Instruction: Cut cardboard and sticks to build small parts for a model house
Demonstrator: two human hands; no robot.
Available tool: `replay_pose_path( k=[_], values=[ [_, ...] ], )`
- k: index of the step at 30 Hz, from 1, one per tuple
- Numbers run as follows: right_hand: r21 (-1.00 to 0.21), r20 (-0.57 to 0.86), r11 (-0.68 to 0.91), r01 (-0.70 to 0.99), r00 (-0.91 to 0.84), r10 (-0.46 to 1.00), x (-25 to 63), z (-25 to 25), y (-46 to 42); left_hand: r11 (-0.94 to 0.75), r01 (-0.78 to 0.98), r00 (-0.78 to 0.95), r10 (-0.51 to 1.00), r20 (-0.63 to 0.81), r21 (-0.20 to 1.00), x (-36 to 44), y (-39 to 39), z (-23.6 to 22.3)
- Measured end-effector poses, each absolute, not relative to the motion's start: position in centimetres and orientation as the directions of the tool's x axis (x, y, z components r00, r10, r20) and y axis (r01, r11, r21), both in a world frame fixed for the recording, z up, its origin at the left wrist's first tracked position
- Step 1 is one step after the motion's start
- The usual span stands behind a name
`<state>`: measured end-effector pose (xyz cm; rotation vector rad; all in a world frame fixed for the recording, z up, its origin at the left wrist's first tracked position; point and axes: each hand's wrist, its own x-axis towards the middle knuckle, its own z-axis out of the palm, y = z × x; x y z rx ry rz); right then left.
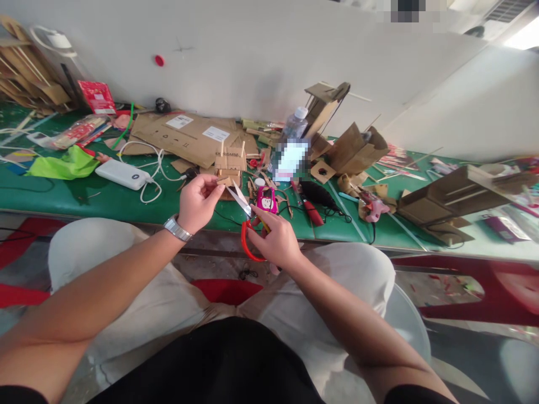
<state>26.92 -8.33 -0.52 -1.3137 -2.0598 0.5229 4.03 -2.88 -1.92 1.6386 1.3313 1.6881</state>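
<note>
My left hand (199,203) pinches a small piece of cardboard (225,181) between thumb and fingers. In my right hand (275,233) is a pair of scissors (243,203) with red-orange handles, its blades parted beside the cardboard piece. A thin yellow stick, perhaps a pencil, also shows among the right hand's fingers. Just behind the cardboard piece stands a small cardboard construction (230,161) with upright sticks. To the right of the blades lies a pink case with a white cartoon face (266,200).
A white power bank (123,175) with a cable lies at left. Behind are flat cardboard (185,137), a plastic bottle (296,124) and a lit phone (289,161). A red-handled tool (312,213) lies right of the hands. Cardboard structures (448,199) stand farther right on the green tabletop.
</note>
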Motion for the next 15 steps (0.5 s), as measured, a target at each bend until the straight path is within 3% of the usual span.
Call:
replay_pose_path(
  k=[15],
  values=[
    [-0.635, 0.295, 0.429, 0.642, -0.312, 0.903, 27.09, -0.42, -8.48, -0.569, 0.534, -0.039, 0.722, 0.691, 0.625, 4.03, -3.82, -1.00]
  ],
)
